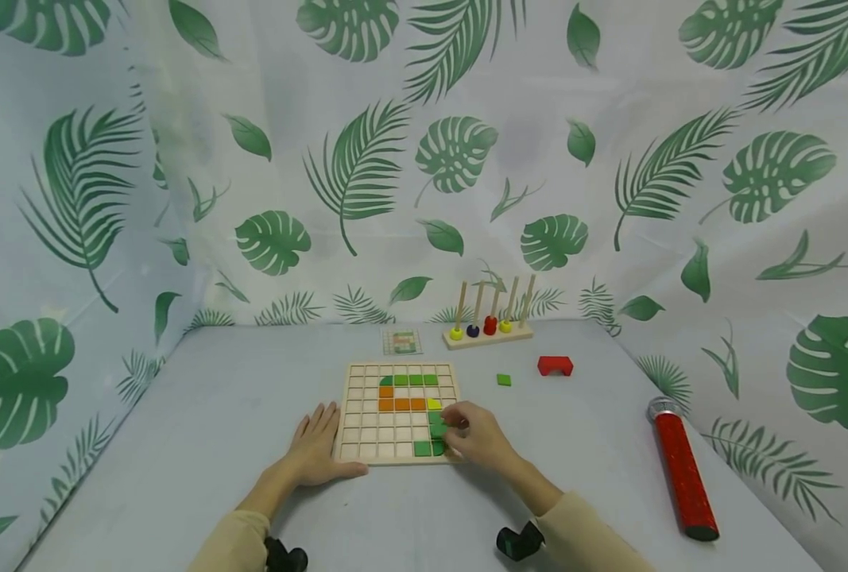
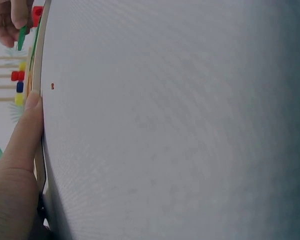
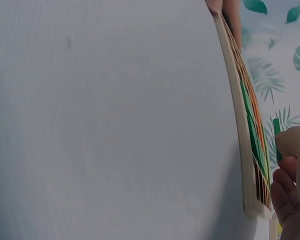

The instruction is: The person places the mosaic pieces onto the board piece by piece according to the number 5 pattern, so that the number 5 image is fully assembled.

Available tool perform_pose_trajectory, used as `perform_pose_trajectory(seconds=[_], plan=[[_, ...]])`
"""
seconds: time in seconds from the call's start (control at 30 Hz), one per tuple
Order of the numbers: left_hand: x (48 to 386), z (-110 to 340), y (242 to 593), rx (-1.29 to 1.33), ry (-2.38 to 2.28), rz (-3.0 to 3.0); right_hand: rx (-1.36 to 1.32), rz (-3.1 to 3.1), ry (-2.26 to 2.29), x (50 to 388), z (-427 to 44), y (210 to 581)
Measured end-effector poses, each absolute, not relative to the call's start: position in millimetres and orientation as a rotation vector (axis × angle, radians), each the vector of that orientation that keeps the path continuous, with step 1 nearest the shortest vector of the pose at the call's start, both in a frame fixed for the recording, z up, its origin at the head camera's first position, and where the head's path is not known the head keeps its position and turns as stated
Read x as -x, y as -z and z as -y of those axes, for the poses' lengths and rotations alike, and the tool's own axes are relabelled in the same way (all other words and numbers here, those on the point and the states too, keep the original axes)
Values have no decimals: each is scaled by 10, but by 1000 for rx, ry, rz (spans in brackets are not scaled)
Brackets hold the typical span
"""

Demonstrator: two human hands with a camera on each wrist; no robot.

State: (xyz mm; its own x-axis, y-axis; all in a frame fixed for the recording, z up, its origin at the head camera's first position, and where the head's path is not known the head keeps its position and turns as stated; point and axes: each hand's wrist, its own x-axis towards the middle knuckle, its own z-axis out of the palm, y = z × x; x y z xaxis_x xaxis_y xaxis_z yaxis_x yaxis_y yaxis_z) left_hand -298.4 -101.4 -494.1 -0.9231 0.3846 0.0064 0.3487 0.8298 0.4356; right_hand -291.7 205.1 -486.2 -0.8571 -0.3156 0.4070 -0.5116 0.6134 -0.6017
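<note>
A wooden grid board [image 1: 366,434] lies on the table with green, orange and yellow tiles in several of its squares. My left hand [image 1: 315,451] rests at its left side, fingers straight and spread, the thumb along the near edge. Over the right part of the board, my right hand [image 1: 484,437] pinches a small green tile [image 3: 277,137] between thumb and fingers. In the left wrist view that green tile [image 2: 22,38] is held on edge above the board. Some squares at the lower right are hidden by the right hand.
A loose green square tile [image 1: 504,380] lies right of the board, near a red bridge-shaped block [image 1: 555,365]. Behind stand a pattern card [image 1: 402,342] and a peg stand [image 1: 488,340] with coloured beads. At far right lies a red tube [image 1: 683,469].
</note>
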Motion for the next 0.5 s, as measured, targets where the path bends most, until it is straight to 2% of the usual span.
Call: perform_pose_trajectory(seconds=[0.5], plan=[[2973,1020,4924,-586,-661,-2924,-796,2611,-1025,2793,-1573,4885]])
